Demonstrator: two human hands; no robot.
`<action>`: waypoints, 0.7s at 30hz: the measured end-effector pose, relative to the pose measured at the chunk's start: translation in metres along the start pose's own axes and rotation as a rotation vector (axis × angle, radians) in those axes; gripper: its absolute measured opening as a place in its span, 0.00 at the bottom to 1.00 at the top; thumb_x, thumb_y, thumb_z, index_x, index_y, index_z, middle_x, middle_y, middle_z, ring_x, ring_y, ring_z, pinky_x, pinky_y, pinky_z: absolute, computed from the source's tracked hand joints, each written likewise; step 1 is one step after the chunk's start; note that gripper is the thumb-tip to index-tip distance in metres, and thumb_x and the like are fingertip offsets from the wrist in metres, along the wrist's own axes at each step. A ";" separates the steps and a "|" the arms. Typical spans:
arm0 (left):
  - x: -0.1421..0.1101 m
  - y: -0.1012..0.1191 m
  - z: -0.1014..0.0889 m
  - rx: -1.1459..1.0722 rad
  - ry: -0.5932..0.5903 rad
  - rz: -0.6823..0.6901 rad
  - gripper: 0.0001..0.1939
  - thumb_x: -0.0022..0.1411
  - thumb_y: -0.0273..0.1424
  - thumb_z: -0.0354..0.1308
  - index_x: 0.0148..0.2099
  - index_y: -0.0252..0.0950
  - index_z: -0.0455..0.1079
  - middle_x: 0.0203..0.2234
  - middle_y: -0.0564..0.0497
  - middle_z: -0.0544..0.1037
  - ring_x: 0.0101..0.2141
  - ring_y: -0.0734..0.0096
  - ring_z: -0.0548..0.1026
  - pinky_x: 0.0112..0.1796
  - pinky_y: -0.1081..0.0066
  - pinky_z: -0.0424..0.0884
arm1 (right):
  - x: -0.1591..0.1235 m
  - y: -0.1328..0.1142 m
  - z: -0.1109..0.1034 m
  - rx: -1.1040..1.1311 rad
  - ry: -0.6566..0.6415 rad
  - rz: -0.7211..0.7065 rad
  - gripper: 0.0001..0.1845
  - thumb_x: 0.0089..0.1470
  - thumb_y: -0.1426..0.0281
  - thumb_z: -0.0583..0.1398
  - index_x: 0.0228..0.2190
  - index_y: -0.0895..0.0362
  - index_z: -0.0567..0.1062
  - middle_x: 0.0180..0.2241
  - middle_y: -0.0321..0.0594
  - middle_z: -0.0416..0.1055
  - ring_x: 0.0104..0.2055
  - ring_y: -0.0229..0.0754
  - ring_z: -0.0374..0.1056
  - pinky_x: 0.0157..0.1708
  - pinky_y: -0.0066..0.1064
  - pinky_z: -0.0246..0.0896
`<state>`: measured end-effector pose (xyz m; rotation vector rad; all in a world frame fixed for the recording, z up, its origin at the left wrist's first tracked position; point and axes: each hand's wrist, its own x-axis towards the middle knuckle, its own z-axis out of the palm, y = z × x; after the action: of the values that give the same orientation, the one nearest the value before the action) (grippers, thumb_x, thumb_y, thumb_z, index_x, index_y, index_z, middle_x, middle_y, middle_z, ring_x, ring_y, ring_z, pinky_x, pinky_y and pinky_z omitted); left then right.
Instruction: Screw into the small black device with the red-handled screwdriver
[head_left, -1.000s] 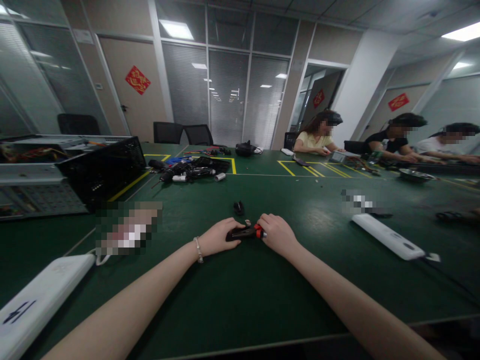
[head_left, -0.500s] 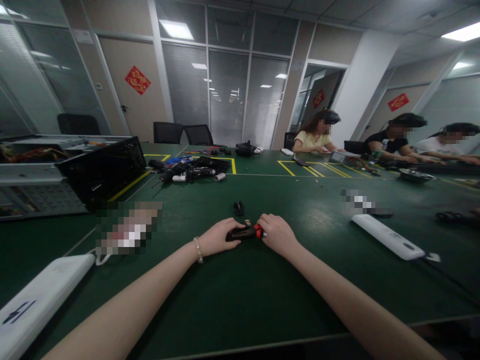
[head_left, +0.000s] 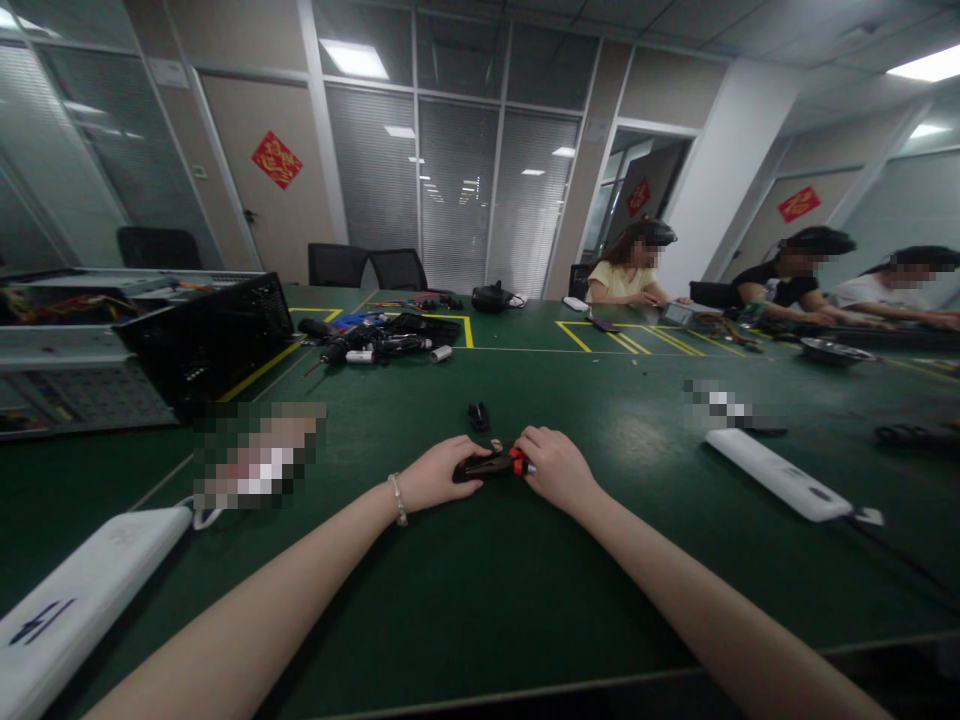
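Observation:
My left hand (head_left: 442, 472) has its thumb and fingers closed on a dark, elongated object (head_left: 487, 467), which lies low over the green table. My right hand (head_left: 559, 467) is curled around a small red part (head_left: 518, 460) with a pale tip, at the right end of the dark object. The red part meets the dark object, but I cannot tell whether they are joined. A small brownish bit (head_left: 496, 445) shows just above the dark object. Beyond it lies a small bundled black cable (head_left: 478, 416).
An open computer case (head_left: 202, 350) stands at left. White power banks (head_left: 97, 590) flank both arms. Tools and cables (head_left: 375, 340) lie heaped further back, near a power drill (head_left: 334, 350). A metal dish (head_left: 836, 350) sits at right. Several people (head_left: 626, 270) work across the green table (head_left: 480, 620).

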<state>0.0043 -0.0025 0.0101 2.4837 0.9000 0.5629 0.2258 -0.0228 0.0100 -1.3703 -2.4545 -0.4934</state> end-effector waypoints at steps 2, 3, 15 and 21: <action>0.000 0.000 0.000 -0.001 0.001 0.001 0.19 0.53 0.30 0.57 0.48 0.39 0.63 0.38 0.50 0.68 0.38 0.66 0.68 0.40 0.66 0.65 | 0.000 0.000 0.000 0.011 0.003 -0.008 0.10 0.44 0.76 0.56 0.33 0.59 0.71 0.35 0.42 0.67 0.35 0.40 0.60 0.34 0.30 0.53; 0.000 0.000 0.000 -0.003 0.000 -0.001 0.19 0.53 0.30 0.57 0.48 0.39 0.63 0.38 0.50 0.68 0.38 0.66 0.68 0.39 0.66 0.65 | 0.000 0.000 0.000 0.017 0.005 -0.012 0.10 0.44 0.76 0.56 0.33 0.59 0.71 0.35 0.43 0.67 0.35 0.40 0.60 0.35 0.30 0.53; 0.000 -0.002 0.000 -0.010 -0.014 0.004 0.18 0.53 0.31 0.57 0.48 0.39 0.63 0.39 0.50 0.68 0.38 0.67 0.68 0.39 0.67 0.65 | 0.000 0.001 0.001 0.026 0.015 -0.018 0.12 0.43 0.77 0.57 0.34 0.59 0.70 0.36 0.42 0.67 0.36 0.40 0.59 0.37 0.31 0.52; 0.000 -0.003 0.002 0.018 0.020 0.040 0.19 0.53 0.30 0.57 0.48 0.38 0.62 0.39 0.50 0.67 0.39 0.66 0.68 0.41 0.67 0.64 | -0.001 0.001 0.004 -0.008 0.012 -0.014 0.09 0.43 0.76 0.56 0.32 0.59 0.70 0.33 0.41 0.67 0.34 0.40 0.59 0.34 0.30 0.51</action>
<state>0.0041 -0.0011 0.0072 2.5213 0.8677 0.5961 0.2271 -0.0212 0.0065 -1.3504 -2.4563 -0.5144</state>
